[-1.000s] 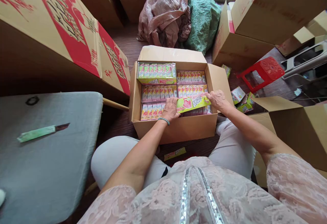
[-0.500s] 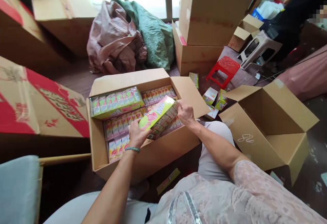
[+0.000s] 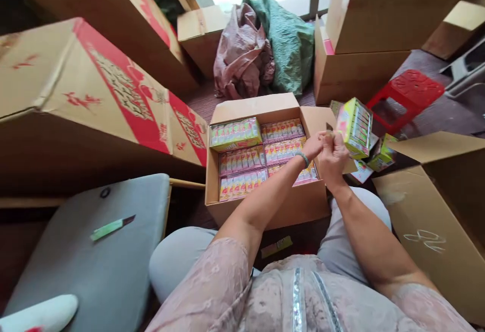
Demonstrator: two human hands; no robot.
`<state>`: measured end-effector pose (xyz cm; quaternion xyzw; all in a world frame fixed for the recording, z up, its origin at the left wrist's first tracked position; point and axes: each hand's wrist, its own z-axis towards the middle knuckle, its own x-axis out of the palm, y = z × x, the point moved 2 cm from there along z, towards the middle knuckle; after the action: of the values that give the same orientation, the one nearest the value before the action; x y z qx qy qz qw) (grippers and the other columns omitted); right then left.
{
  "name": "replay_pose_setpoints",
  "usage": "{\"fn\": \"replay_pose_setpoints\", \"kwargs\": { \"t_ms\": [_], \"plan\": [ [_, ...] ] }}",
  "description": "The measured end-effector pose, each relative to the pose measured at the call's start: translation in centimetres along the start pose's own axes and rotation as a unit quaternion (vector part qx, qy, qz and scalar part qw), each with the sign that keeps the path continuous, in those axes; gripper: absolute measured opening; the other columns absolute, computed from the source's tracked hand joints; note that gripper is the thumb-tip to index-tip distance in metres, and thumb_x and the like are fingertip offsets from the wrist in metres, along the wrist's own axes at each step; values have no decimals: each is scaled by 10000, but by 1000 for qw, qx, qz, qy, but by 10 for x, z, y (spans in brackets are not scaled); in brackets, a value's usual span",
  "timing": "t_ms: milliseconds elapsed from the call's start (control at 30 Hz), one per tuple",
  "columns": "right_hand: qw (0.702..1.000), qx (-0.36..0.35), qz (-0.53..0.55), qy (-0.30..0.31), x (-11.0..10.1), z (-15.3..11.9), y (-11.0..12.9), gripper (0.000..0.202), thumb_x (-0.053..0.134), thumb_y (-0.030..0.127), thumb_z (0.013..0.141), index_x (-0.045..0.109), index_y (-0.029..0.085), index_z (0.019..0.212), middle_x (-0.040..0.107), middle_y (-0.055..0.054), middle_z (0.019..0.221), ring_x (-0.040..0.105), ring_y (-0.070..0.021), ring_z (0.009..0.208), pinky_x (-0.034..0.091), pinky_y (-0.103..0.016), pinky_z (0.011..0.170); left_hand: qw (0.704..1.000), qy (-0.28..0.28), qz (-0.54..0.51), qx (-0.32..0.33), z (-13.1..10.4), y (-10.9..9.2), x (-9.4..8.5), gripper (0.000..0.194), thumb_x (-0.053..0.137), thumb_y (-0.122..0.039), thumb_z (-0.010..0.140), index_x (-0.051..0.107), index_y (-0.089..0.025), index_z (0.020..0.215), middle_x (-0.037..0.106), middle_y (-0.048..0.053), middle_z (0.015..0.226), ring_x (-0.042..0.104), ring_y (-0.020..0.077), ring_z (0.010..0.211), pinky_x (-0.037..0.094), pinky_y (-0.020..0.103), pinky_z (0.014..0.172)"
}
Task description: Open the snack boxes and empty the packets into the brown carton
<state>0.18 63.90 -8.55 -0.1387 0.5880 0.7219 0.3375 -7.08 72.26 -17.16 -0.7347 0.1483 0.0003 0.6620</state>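
Note:
A green-and-pink display box [image 3: 355,127] of small packets is tilted up beyond the carton's right flap. My right hand [image 3: 334,156] is closed at its near left edge and appears to grip it. Against it, my left hand [image 3: 315,145], with a beaded bracelet, is closed; what its fingers pinch is hidden. Below and left of the hands stands the open carton [image 3: 265,216], filled with rows of wrapped packets [image 3: 242,160]. One green-edged display box [image 3: 235,134] lies higher, in the carton's far left corner.
Display boxes [image 3: 382,152] lie on the floor at right, by a red stool [image 3: 409,94] and an open carton [image 3: 417,210]. A green-handled knife [image 3: 111,228] rests on a grey seat [image 3: 125,266] at left. Cartons [image 3: 113,89] and sacks [image 3: 242,49] stand behind.
The display box has moved from over the carton to its right side and turned. Both hands went right with it and came together. The view has swung left.

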Motion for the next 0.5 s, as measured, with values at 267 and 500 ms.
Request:
{"fn": "replay_pose_setpoints", "kwargs": {
  "t_ms": [267, 500],
  "plan": [
    [990, 6, 141, 20, 18, 6, -14, 451, 385, 584, 1091, 636, 221, 995, 558, 19, 687, 531, -142, 596, 416, -263, 600, 857, -165, 466, -147, -9, 79, -238, 433, 787, -541, 860, 652, -172, 1042, 651, 196, 1205, 562, 372, 1205, 467, 520, 1070],
    [996, -25, 80, 43, 36, 19, -14, 514, 439, 670, 1054, 639, 230, 882, 568, 10, 646, 524, -149, 584, 409, -274, 584, 812, -55, 538, -220, 1, 133, -342, 1185, 843, -859, 580, 502, -62, 1389, 497, 321, 1472, 430, 466, 1407, 386, 554, 1188]
  ]
}}
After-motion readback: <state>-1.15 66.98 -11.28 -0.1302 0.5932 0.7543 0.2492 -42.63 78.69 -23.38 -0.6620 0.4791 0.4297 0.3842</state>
